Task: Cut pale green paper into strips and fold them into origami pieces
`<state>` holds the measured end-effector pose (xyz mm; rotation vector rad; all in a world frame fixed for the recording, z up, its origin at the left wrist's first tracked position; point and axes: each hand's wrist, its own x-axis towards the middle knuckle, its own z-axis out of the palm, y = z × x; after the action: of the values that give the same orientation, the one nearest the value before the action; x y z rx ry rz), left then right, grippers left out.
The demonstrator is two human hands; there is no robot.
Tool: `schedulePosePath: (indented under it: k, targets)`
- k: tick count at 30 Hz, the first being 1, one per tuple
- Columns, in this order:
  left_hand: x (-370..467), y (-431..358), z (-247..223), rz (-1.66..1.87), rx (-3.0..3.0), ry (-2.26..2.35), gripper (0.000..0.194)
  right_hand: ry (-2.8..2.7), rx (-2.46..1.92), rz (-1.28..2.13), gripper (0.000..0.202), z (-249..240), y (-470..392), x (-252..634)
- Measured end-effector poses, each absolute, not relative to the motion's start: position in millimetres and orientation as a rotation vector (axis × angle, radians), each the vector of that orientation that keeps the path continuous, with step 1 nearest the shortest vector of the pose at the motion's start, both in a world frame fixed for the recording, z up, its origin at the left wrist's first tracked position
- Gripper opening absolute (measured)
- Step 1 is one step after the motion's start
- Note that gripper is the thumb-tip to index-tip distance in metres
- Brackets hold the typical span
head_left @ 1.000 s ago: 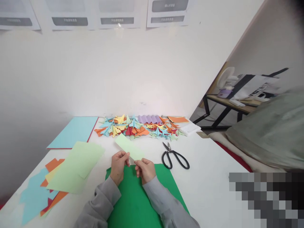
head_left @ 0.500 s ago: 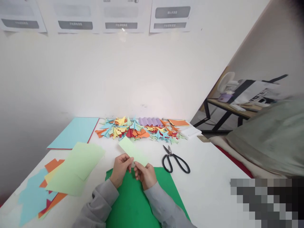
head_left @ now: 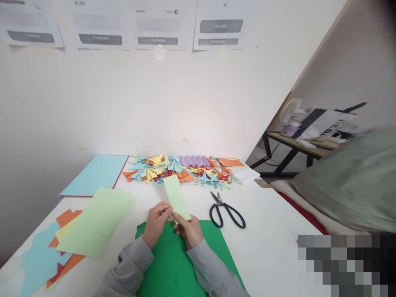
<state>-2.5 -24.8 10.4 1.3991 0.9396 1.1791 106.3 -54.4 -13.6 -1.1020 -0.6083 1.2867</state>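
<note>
A pale green strip of paper (head_left: 176,196) stands tilted between my hands, its long end pointing away from me. My left hand (head_left: 158,222) pinches its lower left edge with thumb and fingertips. From the other side, my right hand (head_left: 189,231) grips the bottom end, thumb on the face and fingers behind. Both hands are over a green sheet (head_left: 168,264) on the white table. To the right lie black-handled scissors (head_left: 223,210) with their blades slightly apart. Behind the strip is a heap of small folded paper planes (head_left: 148,171) in several colours.
At left, a light green sheet (head_left: 95,222) overlaps blue paper scraps (head_left: 41,255) and orange pieces. A blue sheet stack (head_left: 95,175) lies at the back left. Pleated purple paper (head_left: 194,161), orange paper (head_left: 231,162) and a white object (head_left: 247,174) line the back. A person's clothing (head_left: 346,173) shows at right.
The green strip has turned from leaning left to pointing more straight away from me. Both hands keep hold of its near end. The view has shifted slightly.
</note>
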Motion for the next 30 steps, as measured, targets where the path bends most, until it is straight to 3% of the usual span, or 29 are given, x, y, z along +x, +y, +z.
schedulePosePath:
  k: [18, 30]
  targets:
    - [-4.1, -25.7, 5.6, 1.103, 1.11, 0.911, 0.017, -0.626, -1.072, 1.338, 0.032, -8.8, -53.8, 111.4]
    - [3.8, -32.8, 1.9, 1.006, 1.443, 0.874, 0.023, -0.314, -0.961, 1.397, 0.03, 2.6, -55.7, 108.5]
